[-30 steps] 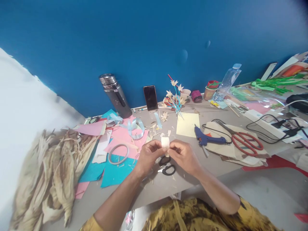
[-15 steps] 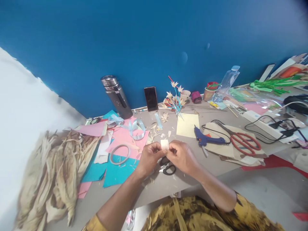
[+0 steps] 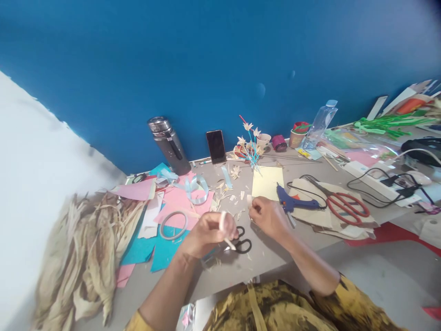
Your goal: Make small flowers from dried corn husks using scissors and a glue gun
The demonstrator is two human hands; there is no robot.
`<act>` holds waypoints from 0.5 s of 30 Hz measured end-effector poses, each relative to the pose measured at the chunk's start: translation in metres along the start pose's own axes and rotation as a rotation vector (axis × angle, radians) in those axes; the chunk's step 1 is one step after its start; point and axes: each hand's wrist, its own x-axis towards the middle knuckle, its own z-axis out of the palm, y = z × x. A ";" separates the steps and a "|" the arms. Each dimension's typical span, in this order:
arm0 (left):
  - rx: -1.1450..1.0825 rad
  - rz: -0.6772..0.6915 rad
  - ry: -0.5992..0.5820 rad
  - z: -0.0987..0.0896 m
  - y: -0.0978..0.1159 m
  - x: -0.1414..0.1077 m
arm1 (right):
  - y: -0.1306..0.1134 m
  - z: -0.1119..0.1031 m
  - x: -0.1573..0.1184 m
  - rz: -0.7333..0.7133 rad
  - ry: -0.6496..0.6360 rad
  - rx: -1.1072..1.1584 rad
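My left hand [image 3: 206, 234] is closed on a narrow pale strip [image 3: 223, 221], perhaps dried husk, which stands up from the fingers; a pale end shows below them. To its right, my right hand [image 3: 270, 217] pinches a small pale piece [image 3: 249, 199] between thumb and fingers. The hands are apart. Black-handled scissors [image 3: 244, 246] lie on the table just right of my left hand, their blades partly hidden. Pale scraps [image 3: 233, 197] are scattered beyond the hands. Behind them stand small pale husk flowers [image 3: 248, 126] on blue stems.
A blue glue gun [image 3: 298, 202] and red-handled scissors [image 3: 347, 207] lie to the right, near a power strip [image 3: 375, 181]. Dried husks [image 3: 82, 257] hang over the left edge. A tape roll [image 3: 173, 225], flask [image 3: 168, 145], phone [image 3: 216, 147] and plastic bottle [image 3: 322, 124] surround the work area.
My hands have separated. Before, both held one pale piece between them; now my right hand has moved right with a small piece, and my left has shifted slightly left with a strip.
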 end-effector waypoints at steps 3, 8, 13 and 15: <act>-0.097 0.093 0.053 -0.002 0.016 -0.003 | 0.010 -0.013 0.003 0.069 -0.077 0.172; 0.268 -0.039 0.374 -0.020 0.015 0.023 | 0.014 -0.019 0.000 0.099 -0.319 0.654; 0.688 0.107 0.819 -0.014 0.007 0.031 | 0.003 -0.022 -0.005 0.046 -0.323 0.739; 0.714 0.102 0.771 0.004 0.006 0.026 | -0.002 -0.024 -0.008 0.015 -0.331 0.682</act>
